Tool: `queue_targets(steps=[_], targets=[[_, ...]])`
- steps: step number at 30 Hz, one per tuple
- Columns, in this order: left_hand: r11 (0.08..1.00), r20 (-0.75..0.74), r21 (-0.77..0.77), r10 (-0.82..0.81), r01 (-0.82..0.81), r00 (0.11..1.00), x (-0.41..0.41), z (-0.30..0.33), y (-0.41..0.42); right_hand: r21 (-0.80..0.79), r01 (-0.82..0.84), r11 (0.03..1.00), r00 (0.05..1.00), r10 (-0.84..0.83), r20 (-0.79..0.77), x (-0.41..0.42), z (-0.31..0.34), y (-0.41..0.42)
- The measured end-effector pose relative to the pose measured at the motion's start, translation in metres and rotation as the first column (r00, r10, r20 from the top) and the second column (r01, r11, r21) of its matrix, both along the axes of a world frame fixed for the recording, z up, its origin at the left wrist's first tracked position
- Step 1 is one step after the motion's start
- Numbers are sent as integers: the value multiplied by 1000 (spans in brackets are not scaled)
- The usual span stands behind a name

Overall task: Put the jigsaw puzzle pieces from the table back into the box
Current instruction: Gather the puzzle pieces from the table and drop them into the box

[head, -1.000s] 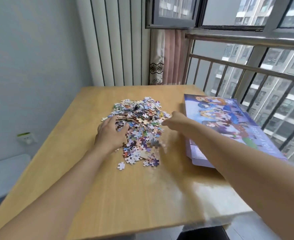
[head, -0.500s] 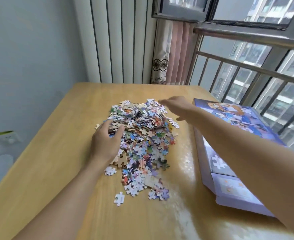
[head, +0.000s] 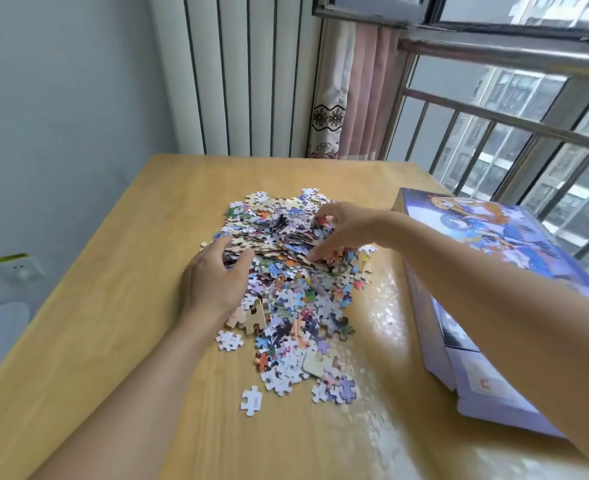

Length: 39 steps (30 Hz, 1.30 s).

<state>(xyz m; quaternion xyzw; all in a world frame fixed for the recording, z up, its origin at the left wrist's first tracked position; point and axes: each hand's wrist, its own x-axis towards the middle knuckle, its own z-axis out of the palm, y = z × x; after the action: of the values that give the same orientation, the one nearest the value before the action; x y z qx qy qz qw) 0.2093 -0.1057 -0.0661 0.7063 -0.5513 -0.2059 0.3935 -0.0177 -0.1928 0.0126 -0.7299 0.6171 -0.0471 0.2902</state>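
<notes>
Jigsaw puzzle pieces, small, multicoloured cardboard [head: 286, 271], lie heaped mid-way across the pale wooden table [head: 113, 306], with a few strays near the front edge. Purple illustrated cardboard box [head: 494, 237] sits just right of the heap, apparently lidded. Left hand [head: 213, 278] and right hand [head: 341, 230] cup the mound's sides, fingers curled into it. Judgement: nothing boxed yet; whole pile remains.
</notes>
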Motion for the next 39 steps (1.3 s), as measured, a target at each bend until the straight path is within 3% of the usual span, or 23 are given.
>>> queue_targets(steps=[10,13,17,21,26,28,30,33,36,39], targets=[[988,-117,-97,-133,122,984,-4,4,30,-103,70,992,987,-53,155,-18,-4,57],[986,-101,-97,-146,137,984,-4,4,37,-42,6,999,993,-1,117,-16,-7,64],[988,-108,-101,-128,117,986,-3,5,41,-161,-8,987,1000,10,12,-10,-10,71],[988,-168,-134,-96,74,981,-3,3,39,-216,61,975,998,-56,30,-16,-12,79],[980,-164,-196,-65,32,984,-2,0,36,-220,180,959,966,-130,222,-24,-6,89],[952,-136,-307,-51,6,989,-2,1,39,-134,275,952,874,-190,448,-28,-3,94],[896,-72,-444,-70,31,995,-7,5,46,15,308,951,693,-236,681,-29,0,103],[827,-44,-546,-188,134,981,-26,22,60,225,258,940,409,-317,855,-22,4,118],[885,-297,-433,-320,172,900,-58,43,73,330,197,923,241,-372,897,-12,2,134],[942,-599,-267,-327,203,731,-87,45,80,345,216,913,163,-382,910,-2,-13,144]])
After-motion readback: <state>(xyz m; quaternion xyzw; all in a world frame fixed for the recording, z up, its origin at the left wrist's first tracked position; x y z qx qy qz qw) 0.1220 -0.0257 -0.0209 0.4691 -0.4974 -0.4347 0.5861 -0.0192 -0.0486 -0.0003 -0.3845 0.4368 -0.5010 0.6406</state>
